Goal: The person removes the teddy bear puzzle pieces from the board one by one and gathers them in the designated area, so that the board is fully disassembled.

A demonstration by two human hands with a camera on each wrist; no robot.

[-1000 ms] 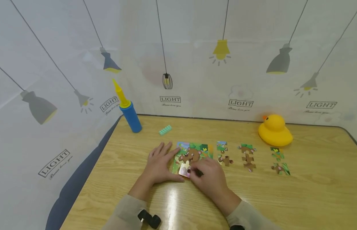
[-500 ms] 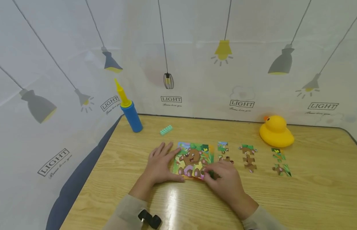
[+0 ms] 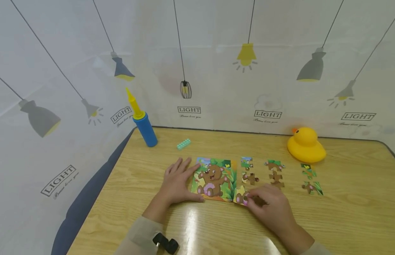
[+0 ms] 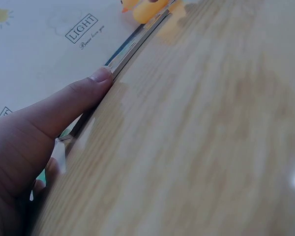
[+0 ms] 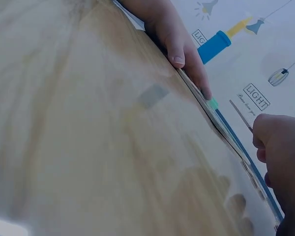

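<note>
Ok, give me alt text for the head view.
A person's right hand pinches a puzzle piece beside a bear puzzle board, which the left hand steadies flat on a wooden table. Loose pieces and a yellow duck lie beyond.

A person's two bare hands, the left hand (image 3: 176, 181) and the right hand (image 3: 274, 209), emerge from long beige sleeves (image 3: 138, 235). A small black device with a strap (image 3: 165, 243) sits at the left wrist. No rings or gloves are worn.

A flat cardboard bear puzzle board (image 3: 213, 179) lies mid-table on the pale wooden table (image 3: 344, 216), loose cardboard puzzle pieces (image 3: 275, 175) to its right. Behind them stand a rubber duck (image 3: 305, 145), right, and a cylindrical plastic hand pump (image 3: 143, 124), left.
</note>
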